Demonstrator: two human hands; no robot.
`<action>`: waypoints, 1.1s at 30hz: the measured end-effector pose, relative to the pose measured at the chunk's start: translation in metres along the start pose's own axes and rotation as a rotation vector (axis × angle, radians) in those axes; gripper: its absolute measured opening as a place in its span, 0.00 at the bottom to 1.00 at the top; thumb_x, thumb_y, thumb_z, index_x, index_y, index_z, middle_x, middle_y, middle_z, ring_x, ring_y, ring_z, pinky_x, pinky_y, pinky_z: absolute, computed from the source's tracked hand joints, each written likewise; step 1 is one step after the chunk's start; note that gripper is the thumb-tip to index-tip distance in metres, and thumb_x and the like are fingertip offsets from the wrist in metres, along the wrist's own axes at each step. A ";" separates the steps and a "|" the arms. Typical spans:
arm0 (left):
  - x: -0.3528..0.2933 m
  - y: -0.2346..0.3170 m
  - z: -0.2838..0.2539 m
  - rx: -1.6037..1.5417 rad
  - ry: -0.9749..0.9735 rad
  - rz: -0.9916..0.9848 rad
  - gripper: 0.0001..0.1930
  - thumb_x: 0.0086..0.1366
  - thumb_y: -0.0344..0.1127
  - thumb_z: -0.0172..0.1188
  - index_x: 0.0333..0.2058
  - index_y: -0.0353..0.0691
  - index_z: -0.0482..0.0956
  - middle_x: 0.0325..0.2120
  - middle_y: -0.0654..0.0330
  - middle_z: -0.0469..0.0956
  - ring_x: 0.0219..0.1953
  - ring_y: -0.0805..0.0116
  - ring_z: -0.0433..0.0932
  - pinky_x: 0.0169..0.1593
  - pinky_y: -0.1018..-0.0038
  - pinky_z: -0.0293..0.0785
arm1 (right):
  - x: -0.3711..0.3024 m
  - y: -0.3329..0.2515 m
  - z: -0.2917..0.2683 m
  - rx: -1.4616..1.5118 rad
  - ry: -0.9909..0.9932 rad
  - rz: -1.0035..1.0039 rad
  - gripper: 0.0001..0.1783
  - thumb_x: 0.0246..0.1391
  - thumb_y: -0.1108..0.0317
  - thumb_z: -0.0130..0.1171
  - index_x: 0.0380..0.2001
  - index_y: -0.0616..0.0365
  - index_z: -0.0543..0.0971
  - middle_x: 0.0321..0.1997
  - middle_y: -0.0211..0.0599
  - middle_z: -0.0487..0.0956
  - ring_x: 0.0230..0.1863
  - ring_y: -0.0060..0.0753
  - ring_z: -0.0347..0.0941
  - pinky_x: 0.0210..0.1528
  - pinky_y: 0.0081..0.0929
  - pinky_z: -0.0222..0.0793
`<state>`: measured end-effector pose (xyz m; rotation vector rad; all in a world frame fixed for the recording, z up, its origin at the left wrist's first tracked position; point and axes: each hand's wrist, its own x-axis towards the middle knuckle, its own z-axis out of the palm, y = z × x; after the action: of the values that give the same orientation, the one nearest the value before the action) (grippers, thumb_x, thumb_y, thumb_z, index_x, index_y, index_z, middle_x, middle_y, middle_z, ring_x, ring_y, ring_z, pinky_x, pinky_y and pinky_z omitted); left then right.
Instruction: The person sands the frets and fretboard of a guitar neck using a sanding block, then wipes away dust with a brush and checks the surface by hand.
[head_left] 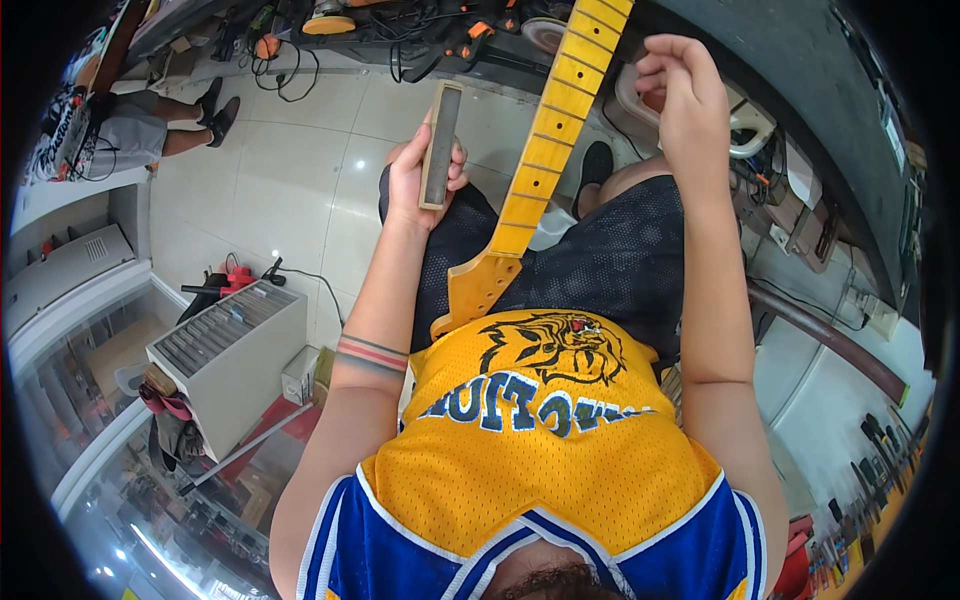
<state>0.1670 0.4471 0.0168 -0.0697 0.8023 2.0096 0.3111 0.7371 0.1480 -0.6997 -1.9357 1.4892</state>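
Note:
My left hand (408, 185) is closed around a narrow rectangular block (440, 150) with pale wooden edges and a dark grey face, held upright above the floor. Slanting up from my lap is a yellow guitar neck (540, 170) with dark dots and metal frets. Its headstock (482, 285), with several holes, rests against my belly, and the far end reaches the workbench edge. To the right of the neck and apart from it, my right hand (690, 95) is raised with loosely bent fingers. I see nothing held in it.
A dark workbench (840, 130) curves along the far right; cables and orange-handled clamps (475, 32) lie at the far side. At left stand a grey slotted cabinet (225, 350) and a glass case (110, 430). Another person's legs (180, 125) show at far left. Several tools (870, 470) line the lower right.

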 end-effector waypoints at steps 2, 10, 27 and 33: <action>-0.001 0.000 0.000 0.002 0.022 -0.005 0.23 0.86 0.49 0.47 0.70 0.44 0.68 0.32 0.55 0.76 0.28 0.68 0.70 0.28 0.75 0.67 | -0.019 -0.011 -0.009 -0.179 0.043 -0.204 0.18 0.64 0.83 0.40 0.45 0.65 0.81 0.42 0.40 0.83 0.41 0.29 0.81 0.47 0.28 0.76; 0.016 -0.007 0.004 -0.006 -0.039 -0.053 0.23 0.85 0.53 0.46 0.45 0.35 0.74 0.30 0.55 0.73 0.28 0.68 0.67 0.28 0.74 0.66 | -0.109 -0.145 -0.044 -0.060 -0.415 -0.805 0.09 0.58 0.63 0.69 0.40 0.52 0.86 0.34 0.35 0.83 0.33 0.40 0.80 0.34 0.36 0.77; 0.003 -0.001 0.005 0.018 0.033 -0.004 0.22 0.85 0.51 0.46 0.40 0.37 0.72 0.27 0.56 0.71 0.26 0.68 0.66 0.27 0.73 0.65 | -0.091 -0.162 -0.050 1.006 -0.717 -0.593 0.06 0.65 0.76 0.62 0.31 0.57 0.82 0.38 0.37 0.84 0.29 0.45 0.81 0.35 0.35 0.80; 0.003 0.001 0.007 0.037 0.044 0.014 0.22 0.85 0.51 0.46 0.39 0.36 0.72 0.27 0.57 0.71 0.25 0.69 0.66 0.27 0.74 0.65 | -0.122 -0.164 -0.024 1.367 -0.770 -0.415 0.09 0.69 0.72 0.56 0.32 0.59 0.80 0.37 0.41 0.83 0.28 0.45 0.81 0.34 0.35 0.80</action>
<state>0.1667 0.4528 0.0223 -0.0871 0.8701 2.0119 0.4039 0.6270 0.2957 0.9064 -0.8577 2.3966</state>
